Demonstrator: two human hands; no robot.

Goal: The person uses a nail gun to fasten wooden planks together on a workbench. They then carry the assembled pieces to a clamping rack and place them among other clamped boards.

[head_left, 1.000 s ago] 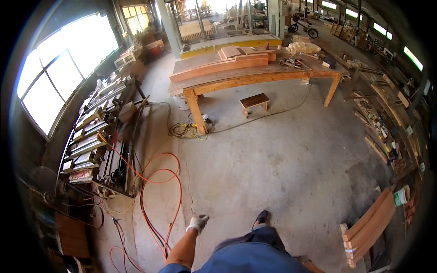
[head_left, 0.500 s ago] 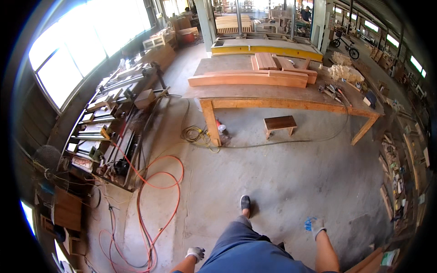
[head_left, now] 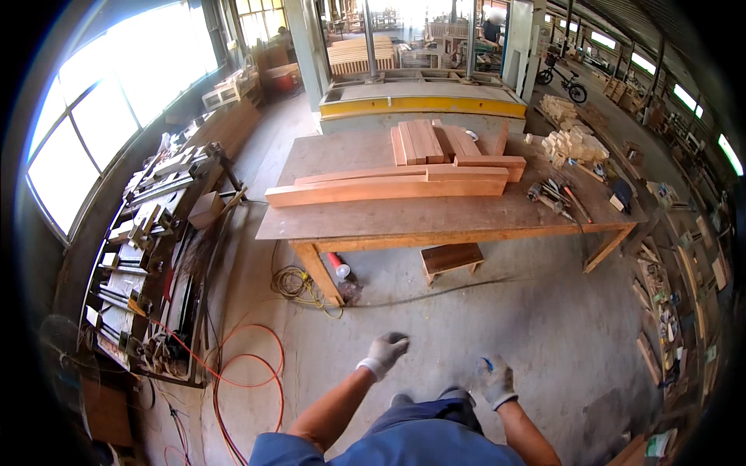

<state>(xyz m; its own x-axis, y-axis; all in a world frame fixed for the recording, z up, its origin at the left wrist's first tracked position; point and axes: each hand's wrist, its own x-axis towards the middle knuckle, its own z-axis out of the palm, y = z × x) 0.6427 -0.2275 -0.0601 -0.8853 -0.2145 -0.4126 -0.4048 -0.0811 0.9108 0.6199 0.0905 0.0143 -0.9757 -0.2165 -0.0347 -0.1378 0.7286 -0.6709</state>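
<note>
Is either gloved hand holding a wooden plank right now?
No, the left hand and right hand hang empty above the concrete floor.

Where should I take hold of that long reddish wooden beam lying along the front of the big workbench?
Probably near the middle of the long reddish wooden beam, coming from the near front edge of the wooden workbench. It lies flat and lengthwise, its near face bare, while boards crowd its far side. Both gloved hands, left and right, are empty.

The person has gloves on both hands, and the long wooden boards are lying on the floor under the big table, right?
Not quite. The head view shows the long wooden boards lying on top of the big table, not under it. Both the left hand and the right hand do wear gloves.
</note>
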